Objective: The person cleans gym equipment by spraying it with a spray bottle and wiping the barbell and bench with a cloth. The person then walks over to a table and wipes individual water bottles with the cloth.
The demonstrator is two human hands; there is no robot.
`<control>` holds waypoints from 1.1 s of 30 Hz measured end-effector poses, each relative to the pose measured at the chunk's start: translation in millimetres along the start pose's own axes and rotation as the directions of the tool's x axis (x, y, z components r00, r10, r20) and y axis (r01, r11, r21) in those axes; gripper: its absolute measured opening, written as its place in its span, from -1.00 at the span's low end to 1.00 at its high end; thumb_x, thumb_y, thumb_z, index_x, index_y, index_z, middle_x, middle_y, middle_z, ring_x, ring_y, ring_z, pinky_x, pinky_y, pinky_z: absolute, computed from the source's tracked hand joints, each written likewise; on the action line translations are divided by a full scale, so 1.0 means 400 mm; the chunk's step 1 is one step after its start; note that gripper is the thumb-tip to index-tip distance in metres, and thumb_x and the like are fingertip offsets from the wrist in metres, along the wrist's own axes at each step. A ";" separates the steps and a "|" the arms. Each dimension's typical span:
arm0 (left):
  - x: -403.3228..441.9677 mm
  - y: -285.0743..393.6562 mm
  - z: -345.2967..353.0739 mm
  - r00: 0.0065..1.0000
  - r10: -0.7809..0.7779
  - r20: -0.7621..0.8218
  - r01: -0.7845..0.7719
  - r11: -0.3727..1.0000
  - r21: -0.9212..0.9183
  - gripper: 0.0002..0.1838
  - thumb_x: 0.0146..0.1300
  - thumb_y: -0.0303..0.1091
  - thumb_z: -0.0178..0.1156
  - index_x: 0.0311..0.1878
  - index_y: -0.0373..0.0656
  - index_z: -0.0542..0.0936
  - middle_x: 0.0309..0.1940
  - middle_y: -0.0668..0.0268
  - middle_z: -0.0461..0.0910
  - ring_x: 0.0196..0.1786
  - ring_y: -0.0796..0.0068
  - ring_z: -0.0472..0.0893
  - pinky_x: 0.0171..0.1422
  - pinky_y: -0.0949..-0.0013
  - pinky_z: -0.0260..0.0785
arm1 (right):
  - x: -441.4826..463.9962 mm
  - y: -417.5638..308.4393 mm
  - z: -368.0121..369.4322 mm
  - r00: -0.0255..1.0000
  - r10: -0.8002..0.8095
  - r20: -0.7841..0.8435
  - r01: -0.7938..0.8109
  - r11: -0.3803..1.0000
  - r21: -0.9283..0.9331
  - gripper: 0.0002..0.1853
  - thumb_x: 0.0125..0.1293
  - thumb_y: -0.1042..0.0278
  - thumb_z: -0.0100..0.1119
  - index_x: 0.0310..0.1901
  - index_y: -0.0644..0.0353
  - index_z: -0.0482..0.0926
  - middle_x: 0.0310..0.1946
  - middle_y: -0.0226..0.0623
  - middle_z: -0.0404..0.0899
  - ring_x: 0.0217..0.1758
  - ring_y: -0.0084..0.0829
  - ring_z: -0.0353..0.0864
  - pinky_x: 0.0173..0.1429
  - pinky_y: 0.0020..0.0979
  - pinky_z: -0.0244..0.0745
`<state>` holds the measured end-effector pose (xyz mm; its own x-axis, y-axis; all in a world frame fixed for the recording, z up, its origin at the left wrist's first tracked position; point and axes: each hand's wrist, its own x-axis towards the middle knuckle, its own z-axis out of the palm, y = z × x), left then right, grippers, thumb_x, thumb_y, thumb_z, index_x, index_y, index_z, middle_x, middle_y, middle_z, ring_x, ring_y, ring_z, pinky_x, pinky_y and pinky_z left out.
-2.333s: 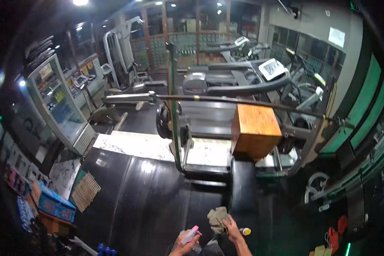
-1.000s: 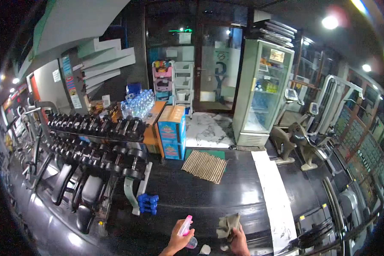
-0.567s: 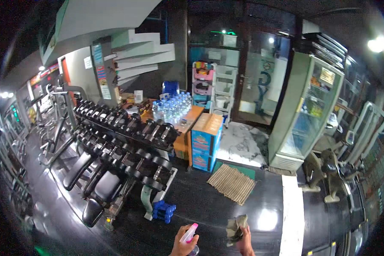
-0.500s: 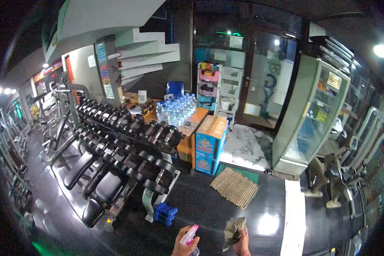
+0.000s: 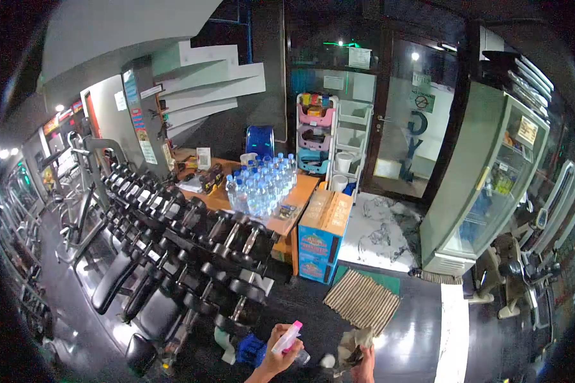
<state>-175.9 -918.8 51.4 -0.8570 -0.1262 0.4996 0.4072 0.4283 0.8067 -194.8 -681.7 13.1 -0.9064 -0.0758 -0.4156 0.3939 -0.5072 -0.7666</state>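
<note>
My left hand point(image 5: 278, 355) is closed round a clear spray bottle with a pink and white trigger head point(image 5: 289, 337), at the bottom centre. To its right, my right hand point(image 5: 365, 366) grips a crumpled grey-green cloth point(image 5: 347, 350). The two hands are apart. Just left of my left hand lie blue dumbbells point(image 5: 250, 350) on the floor. Beyond the cloth a striped mat point(image 5: 363, 300) lies on the dark floor.
A dumbbell rack point(image 5: 191, 249) fills the left. Water bottles stand on a wooden desk point(image 5: 308, 189), with blue cartons point(image 5: 319, 246) beside it. A glass-door fridge point(image 5: 485, 185) stands right; shelves point(image 5: 351, 137) and a glass door point(image 5: 415, 115) are behind.
The view has swung left from the barbell rack and treadmills to the dumbbells and desk, and these are now nearer. Both hands still hold the bottle and cloth.
</note>
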 end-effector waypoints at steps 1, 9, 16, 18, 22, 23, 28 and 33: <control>0.040 -0.026 0.010 1.000 0.018 -0.003 -0.018 1.000 -0.008 -0.70 0.27 -0.39 0.31 -0.03 -0.27 0.48 -0.11 0.12 0.53 -0.26 0.33 0.61 -0.10 0.23 0.47 | 0.051 -0.003 -0.001 1.000 -0.015 -0.009 0.015 0.998 -0.061 -0.37 0.45 -0.37 -0.16 0.11 0.06 0.50 -0.24 -0.36 0.57 -0.29 -0.49 0.54 -0.39 -0.46 0.40; 0.347 -0.196 0.182 0.963 0.136 -0.235 -0.112 0.987 0.112 -0.83 0.26 -0.34 0.32 -0.21 -0.23 0.58 -0.30 0.19 0.62 -0.33 0.28 0.64 -0.10 0.18 0.48 | 0.525 -0.074 -0.055 0.999 -0.054 0.005 0.052 0.918 -0.392 -0.13 0.29 -0.01 0.24 0.54 -0.09 0.02 0.50 -0.13 -0.03 0.43 -0.11 0.27 0.41 -0.18 0.28; 0.570 -0.262 0.238 0.856 -0.509 -0.087 0.437 0.803 -0.405 -0.77 0.22 -0.38 0.38 -0.14 -0.28 0.62 -0.28 0.31 0.64 -0.30 0.61 0.63 -0.27 0.45 0.48 | 0.876 -0.249 0.061 0.998 -0.061 -0.017 0.054 0.965 -0.256 -0.27 0.36 0.19 0.21 0.47 0.19 0.15 0.27 -0.11 0.37 0.25 -0.22 0.43 0.28 -0.23 0.37; 0.619 -0.305 0.241 0.850 -0.508 -0.140 0.448 0.836 -0.316 -0.76 0.21 -0.37 0.41 -0.13 -0.29 0.64 -0.29 0.31 0.64 -0.27 0.64 0.62 -0.24 0.48 0.47 | 0.892 -0.351 0.165 0.999 -0.038 0.025 0.042 0.984 -0.173 -0.27 0.34 0.20 0.24 0.47 0.18 0.16 0.25 -0.14 0.39 0.23 -0.22 0.44 0.26 -0.23 0.39; 0.737 -0.398 0.240 0.792 -0.568 -0.224 0.467 0.800 -0.375 -0.74 0.18 -0.41 0.44 -0.10 -0.28 0.66 -0.28 0.36 0.67 -0.25 0.66 0.61 -0.18 0.52 0.45 | 1.034 -0.352 0.207 0.999 -0.031 0.017 0.033 0.985 -0.167 -0.27 0.32 0.26 0.25 0.46 0.18 0.17 0.25 -0.18 0.41 0.22 -0.29 0.44 0.23 -0.28 0.40; 0.770 -0.420 0.234 0.765 -0.603 -0.225 0.488 0.772 -0.408 -0.74 0.18 -0.42 0.44 -0.09 -0.27 0.67 -0.28 0.38 0.67 -0.25 0.66 0.61 -0.18 0.52 0.45 | 1.070 -0.343 0.212 0.999 -0.036 0.011 0.037 0.978 -0.206 -0.27 0.32 0.25 0.24 0.46 0.18 0.17 0.26 -0.19 0.40 0.22 -0.29 0.44 0.22 -0.28 0.40; 0.939 -0.613 0.165 0.701 -0.619 -0.354 0.448 0.769 -0.456 -0.78 0.20 -0.44 0.40 -0.10 -0.22 0.66 -0.28 0.41 0.68 -0.25 0.66 0.60 -0.16 0.53 0.42 | 1.223 -0.228 0.215 0.997 0.069 0.018 -0.064 0.978 -0.200 -0.22 0.31 0.31 0.17 0.52 0.02 0.06 0.36 -0.17 0.31 0.31 -0.14 0.39 0.23 -0.07 0.46; 1.178 -0.758 0.090 0.751 -0.422 -0.508 0.270 0.898 -0.347 -0.77 0.26 -0.40 0.37 -0.06 -0.23 0.61 -0.19 0.37 0.65 -0.15 0.61 0.60 -0.04 0.49 0.43 | 1.272 -0.238 0.399 0.993 0.119 -0.013 -0.119 0.968 -0.222 -0.24 0.32 0.21 0.17 0.48 0.24 0.11 0.30 -0.14 0.36 0.34 -0.25 0.35 0.30 -0.21 0.32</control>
<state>-714.3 -1075.7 30.9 -0.6546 -0.7304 0.1951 0.2443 0.0399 0.9689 -717.7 -808.9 -47.0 -0.8510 -0.1245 -0.5102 0.5229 -0.2912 -0.8011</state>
